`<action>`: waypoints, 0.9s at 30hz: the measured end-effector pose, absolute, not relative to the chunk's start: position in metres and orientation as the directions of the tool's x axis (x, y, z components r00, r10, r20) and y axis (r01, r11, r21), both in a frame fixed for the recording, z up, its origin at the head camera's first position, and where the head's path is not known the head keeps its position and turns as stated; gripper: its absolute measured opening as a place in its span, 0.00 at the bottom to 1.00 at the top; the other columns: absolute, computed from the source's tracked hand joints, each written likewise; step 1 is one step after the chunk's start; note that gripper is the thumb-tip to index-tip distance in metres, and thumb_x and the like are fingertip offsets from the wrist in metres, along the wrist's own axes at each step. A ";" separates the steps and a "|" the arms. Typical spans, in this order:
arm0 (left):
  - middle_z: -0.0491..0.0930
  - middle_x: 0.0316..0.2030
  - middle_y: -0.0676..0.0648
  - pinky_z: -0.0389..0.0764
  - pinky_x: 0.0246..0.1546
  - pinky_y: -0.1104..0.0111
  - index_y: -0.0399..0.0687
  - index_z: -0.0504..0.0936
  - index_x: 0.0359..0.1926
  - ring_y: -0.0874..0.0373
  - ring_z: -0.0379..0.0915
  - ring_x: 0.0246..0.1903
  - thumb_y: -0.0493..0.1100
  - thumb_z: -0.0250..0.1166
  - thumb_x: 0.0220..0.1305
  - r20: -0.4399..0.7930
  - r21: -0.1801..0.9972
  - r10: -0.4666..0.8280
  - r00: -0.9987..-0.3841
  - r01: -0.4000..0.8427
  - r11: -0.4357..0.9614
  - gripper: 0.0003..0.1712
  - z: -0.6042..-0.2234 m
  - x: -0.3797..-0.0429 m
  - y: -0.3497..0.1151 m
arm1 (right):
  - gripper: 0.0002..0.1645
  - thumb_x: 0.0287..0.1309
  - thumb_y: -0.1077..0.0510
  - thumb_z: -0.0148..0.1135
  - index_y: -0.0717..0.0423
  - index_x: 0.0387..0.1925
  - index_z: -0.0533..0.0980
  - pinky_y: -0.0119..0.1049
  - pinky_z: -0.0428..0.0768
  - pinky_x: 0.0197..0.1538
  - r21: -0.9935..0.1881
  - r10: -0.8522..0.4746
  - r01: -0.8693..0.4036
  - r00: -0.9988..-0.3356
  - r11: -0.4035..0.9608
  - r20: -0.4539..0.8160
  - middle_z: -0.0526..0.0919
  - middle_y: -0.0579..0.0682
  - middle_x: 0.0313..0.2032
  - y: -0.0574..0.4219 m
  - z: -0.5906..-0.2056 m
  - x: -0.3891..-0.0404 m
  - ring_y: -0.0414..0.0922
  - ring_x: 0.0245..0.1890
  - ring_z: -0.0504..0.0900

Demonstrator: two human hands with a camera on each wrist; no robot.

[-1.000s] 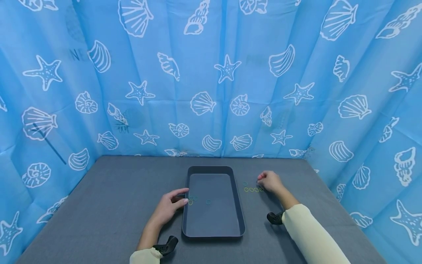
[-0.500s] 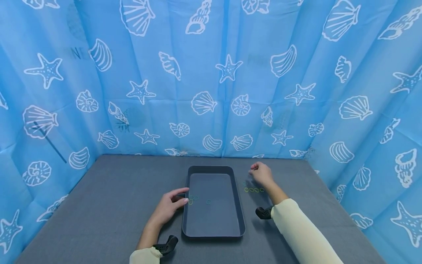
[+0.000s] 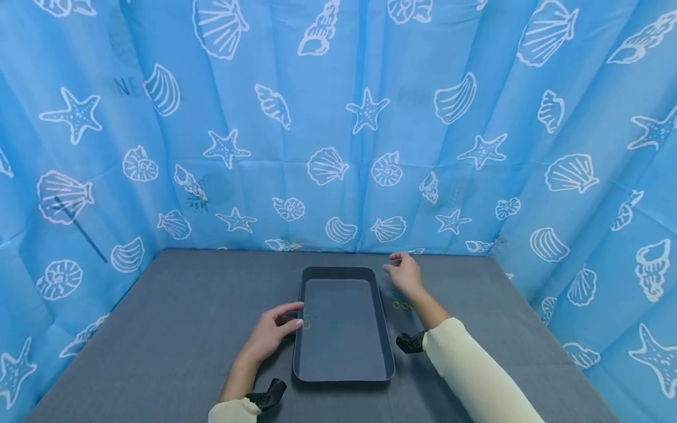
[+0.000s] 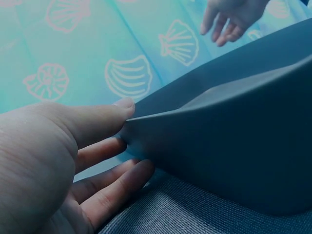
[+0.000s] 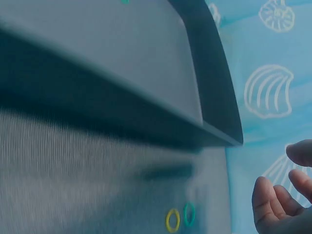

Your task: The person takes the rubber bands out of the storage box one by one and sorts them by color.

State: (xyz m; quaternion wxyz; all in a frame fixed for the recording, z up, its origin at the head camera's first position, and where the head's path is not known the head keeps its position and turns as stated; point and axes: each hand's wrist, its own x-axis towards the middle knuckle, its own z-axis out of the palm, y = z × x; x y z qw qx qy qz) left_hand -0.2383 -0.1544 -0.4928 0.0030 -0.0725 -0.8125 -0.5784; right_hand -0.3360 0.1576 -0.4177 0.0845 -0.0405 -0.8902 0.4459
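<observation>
Tray (image 3: 346,346) on grey table (image 3: 174,335), thin bands (image 3: 307,321) inside at nine o'clock; yellow bands (image 3: 404,305) outside towards three, beside right forearm (image 3: 431,308). Left hand (image 3: 267,332) at nine, fingers extended, touching tray rim; right hand (image 3: 404,275) at two, raised, fingers parted, loosely curved.

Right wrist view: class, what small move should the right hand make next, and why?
Probably move the right hand to the yellow ring beside the tray and pinch it: no ring can be seen in its fingers, while this ring and a green ring lie on the grey cloth, outside the tray.
</observation>
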 end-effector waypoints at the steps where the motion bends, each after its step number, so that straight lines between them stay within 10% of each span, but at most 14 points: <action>1: 0.76 0.58 0.45 0.73 0.53 0.50 0.52 0.80 0.59 0.52 0.74 0.49 0.45 0.66 0.65 0.085 0.940 0.112 -0.990 0.117 0.320 0.21 -0.493 -0.238 -0.154 | 0.18 0.64 0.62 0.60 0.66 0.52 0.71 0.46 0.78 0.41 -0.809 0.153 -0.003 -0.982 0.588 0.115 0.76 0.63 0.46 0.154 -0.417 -0.336 0.56 0.41 0.78; 27: 0.75 0.59 0.45 0.72 0.53 0.49 0.52 0.80 0.59 0.50 0.74 0.50 0.44 0.66 0.65 0.075 0.946 0.116 -0.990 0.107 0.305 0.21 -0.495 -0.241 -0.155 | 0.16 0.63 0.66 0.60 0.66 0.51 0.73 0.49 0.80 0.46 -0.929 0.025 -0.056 -0.997 0.366 0.070 0.77 0.62 0.46 0.094 -0.417 -0.322 0.56 0.43 0.80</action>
